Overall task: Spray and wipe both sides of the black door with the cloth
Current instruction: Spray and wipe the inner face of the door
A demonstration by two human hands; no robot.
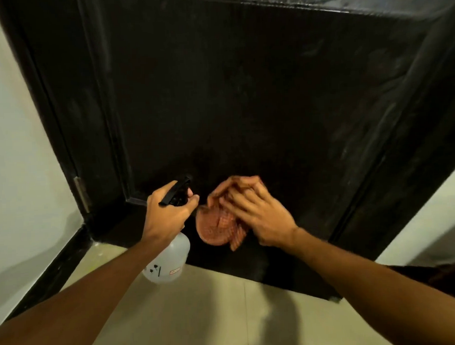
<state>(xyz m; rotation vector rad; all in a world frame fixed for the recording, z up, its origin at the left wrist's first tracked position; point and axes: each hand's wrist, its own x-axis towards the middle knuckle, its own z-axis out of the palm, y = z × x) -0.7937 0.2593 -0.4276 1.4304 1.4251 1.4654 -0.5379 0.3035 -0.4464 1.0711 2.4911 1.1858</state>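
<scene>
The black door (244,94) fills most of the view, with faint streaks on its right part. My left hand (166,213) grips the neck of a clear spray bottle (170,262) with a black trigger head, its nozzle close to the door's lower panel. Just to the right, my right hand (251,210) presses an orange-red checked cloth (218,227) against the lower part of the door. The fingers are spread over the cloth and blurred by motion.
The black door frame (56,101) runs down the left, with a metal hinge (81,194) on it. White walls (17,179) stand on both sides. A black skirting board (52,271) meets the beige tiled floor (200,315) below the door.
</scene>
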